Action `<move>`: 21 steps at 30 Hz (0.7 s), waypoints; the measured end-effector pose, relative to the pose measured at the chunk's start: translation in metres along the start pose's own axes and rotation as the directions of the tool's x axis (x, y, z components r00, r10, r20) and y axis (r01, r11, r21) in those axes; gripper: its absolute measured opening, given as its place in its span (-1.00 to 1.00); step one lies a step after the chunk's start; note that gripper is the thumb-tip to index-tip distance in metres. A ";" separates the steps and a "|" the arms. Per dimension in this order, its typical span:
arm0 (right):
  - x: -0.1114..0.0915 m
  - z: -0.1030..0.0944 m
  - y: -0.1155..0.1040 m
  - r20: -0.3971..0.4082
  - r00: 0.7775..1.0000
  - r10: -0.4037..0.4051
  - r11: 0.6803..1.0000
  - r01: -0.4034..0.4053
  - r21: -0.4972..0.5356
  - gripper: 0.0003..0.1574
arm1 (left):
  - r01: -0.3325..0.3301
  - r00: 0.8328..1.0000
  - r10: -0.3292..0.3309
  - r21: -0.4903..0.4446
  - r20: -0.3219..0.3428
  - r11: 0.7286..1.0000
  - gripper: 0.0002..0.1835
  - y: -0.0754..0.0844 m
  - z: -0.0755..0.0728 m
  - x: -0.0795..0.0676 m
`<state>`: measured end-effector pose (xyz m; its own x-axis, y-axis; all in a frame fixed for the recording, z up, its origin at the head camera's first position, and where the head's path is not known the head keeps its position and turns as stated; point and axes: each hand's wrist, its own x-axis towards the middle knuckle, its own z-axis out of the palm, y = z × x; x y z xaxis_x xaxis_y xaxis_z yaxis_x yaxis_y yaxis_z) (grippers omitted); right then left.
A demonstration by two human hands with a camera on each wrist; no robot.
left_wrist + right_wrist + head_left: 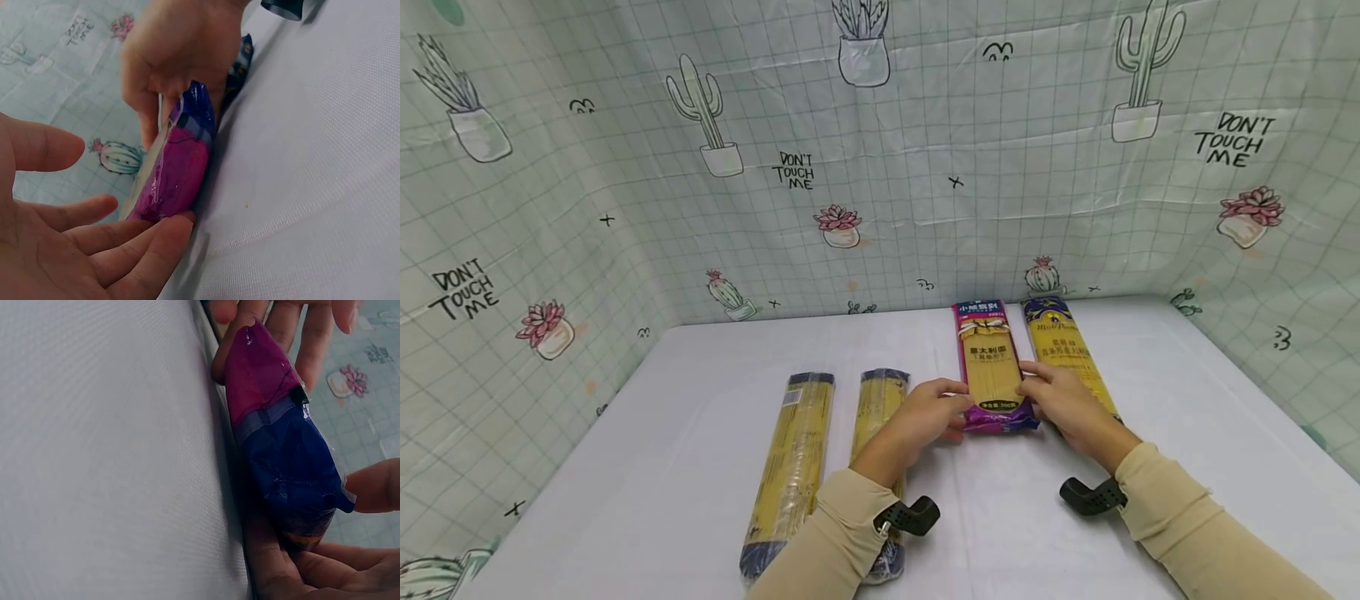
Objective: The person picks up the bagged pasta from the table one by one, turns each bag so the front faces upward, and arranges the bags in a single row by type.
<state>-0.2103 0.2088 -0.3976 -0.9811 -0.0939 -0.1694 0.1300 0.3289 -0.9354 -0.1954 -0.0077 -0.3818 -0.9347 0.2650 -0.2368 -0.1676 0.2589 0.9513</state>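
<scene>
A purple-and-blue pack of spaghetti [989, 358] lies flat, front up, toward the back of the table, between both hands. My left hand [925, 421] is at its near left side; in the left wrist view the straight fingers [147, 250] touch the pack's edge and the thumb stands apart. On the opposite side, my right hand [1071, 412] holds the near right corner, its thumb [375, 486] on the upper edge and fingers low against the side. A yellow-and-blue spaghetti pack [1063, 337] lies just right of it, partly hidden by the right hand.
Two clear-wrapped spaghetti packs with blue ends lie to the left, one further out [793, 458] and one partly under the left forearm [880, 400]. White cloth covers the table [700, 433]. A cactus-print curtain [910, 167] rises behind the table.
</scene>
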 end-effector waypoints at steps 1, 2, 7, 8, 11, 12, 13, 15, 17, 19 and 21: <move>0.000 0.000 0.000 -0.007 1.000 -0.001 1.000 0.001 -0.004 -0.13 | 0.002 1.000 -0.002 0.001 -0.001 1.000 -0.65 0.000 0.000 0.000; 0.001 0.000 0.000 -0.014 1.000 -0.003 1.000 0.003 -0.014 -0.14 | 0.002 1.000 -0.002 0.005 -0.001 1.000 -0.65 0.000 0.000 0.000; 0.000 0.002 -0.001 -0.050 0.999 0.008 0.996 -0.012 -0.088 -0.15 | 0.019 1.000 -0.018 0.032 -0.012 0.999 -0.71 0.002 0.001 -0.003; -0.001 0.003 -0.001 -0.057 0.998 0.010 0.994 -0.016 -0.109 -0.15 | 0.019 1.000 -0.019 0.038 -0.014 0.999 -0.72 0.002 0.001 -0.003; -0.002 0.005 -0.001 -0.081 0.997 0.010 0.986 -0.023 -0.168 -0.17 | 0.018 1.000 -0.018 0.042 -0.016 0.999 -0.76 0.001 0.000 -0.004; -0.002 0.006 -0.001 -0.088 0.996 0.003 0.983 -0.019 -0.182 -0.18 | 0.018 1.000 -0.017 0.044 -0.017 0.999 -0.77 0.001 0.000 -0.004; -0.003 0.006 -0.001 -0.094 0.996 -0.004 0.981 -0.015 -0.194 -0.19 | 0.018 1.000 -0.018 0.043 -0.018 0.999 -0.78 0.000 0.000 -0.004; -0.004 0.007 -0.001 -0.104 0.994 -0.020 0.976 -0.003 -0.217 -0.23 | 0.017 1.000 -0.016 0.045 -0.017 0.999 -0.80 0.000 -0.001 -0.004; -0.004 0.008 -0.002 -0.110 0.993 -0.037 0.973 0.011 -0.229 -0.28 | 0.014 1.000 -0.013 0.053 -0.019 0.999 -0.81 0.000 -0.001 -0.005; -0.004 0.009 -0.002 -0.116 0.992 -0.049 0.971 0.020 -0.237 -0.33 | 0.009 1.000 -0.007 0.064 -0.026 0.998 -0.81 0.001 -0.003 -0.006; -0.004 0.009 -0.003 -0.123 0.990 -0.065 0.970 0.034 -0.241 -0.39 | 0.005 0.999 -0.002 0.078 -0.036 0.997 -0.80 0.001 -0.004 -0.008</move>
<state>-0.2055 0.1993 -0.3972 -0.9976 0.0010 -0.0689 0.0584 0.5427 -0.8379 -0.1896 -0.0127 -0.3779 -0.9449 0.2311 -0.2318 -0.1473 0.3322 0.9316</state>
